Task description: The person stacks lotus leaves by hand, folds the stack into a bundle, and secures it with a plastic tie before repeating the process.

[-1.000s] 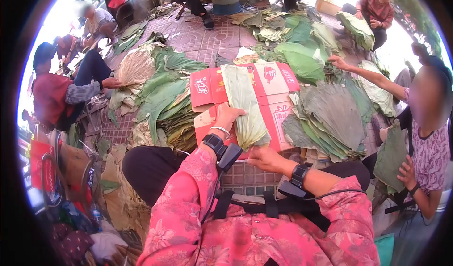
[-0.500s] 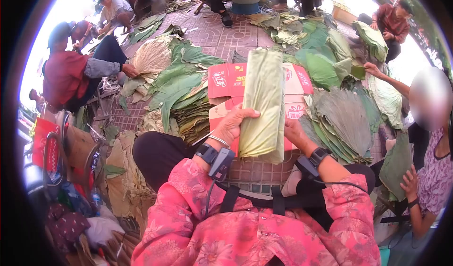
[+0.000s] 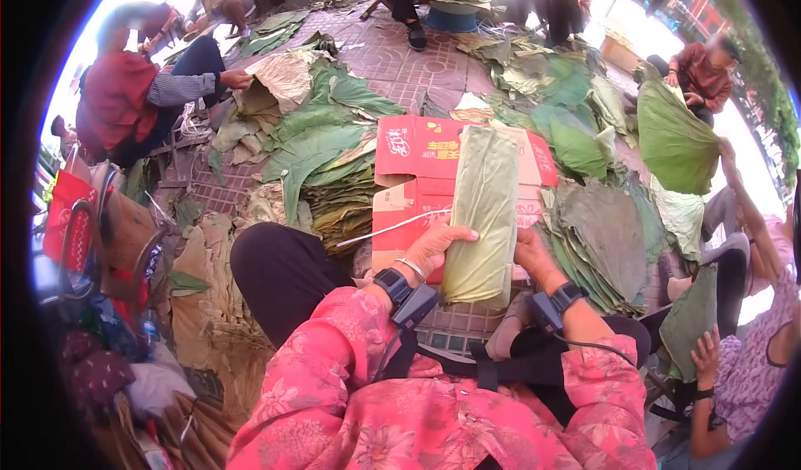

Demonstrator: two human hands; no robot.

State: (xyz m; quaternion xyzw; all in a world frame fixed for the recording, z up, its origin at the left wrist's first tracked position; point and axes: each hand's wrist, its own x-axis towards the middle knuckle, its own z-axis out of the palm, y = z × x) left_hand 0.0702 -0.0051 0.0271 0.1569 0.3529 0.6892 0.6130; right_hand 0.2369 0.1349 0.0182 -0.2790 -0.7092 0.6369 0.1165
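A folded pale green dried leaf packet, long and flat, is held upright before me over the red cardboard. My left hand grips its left edge, thumb across the front and the other fingers mostly hidden beneath. On its lower right edge, my right hand is closed, with most fingers out of sight behind the packet. A thin white strip lies slantwise by my left hand, its upper end over the cardboard.
A stack of folded green leaves sits left of the cardboard, and a fanned grey-green leaf pile sits right. Co-workers surround me; one at right holds up a large green leaf. Bags and a chair crowd the left.
The packet has moved slightly down and appears narrower. Both hands still hold it. The white strip shows more fully. At right, a co-worker's large leaf has been raised.
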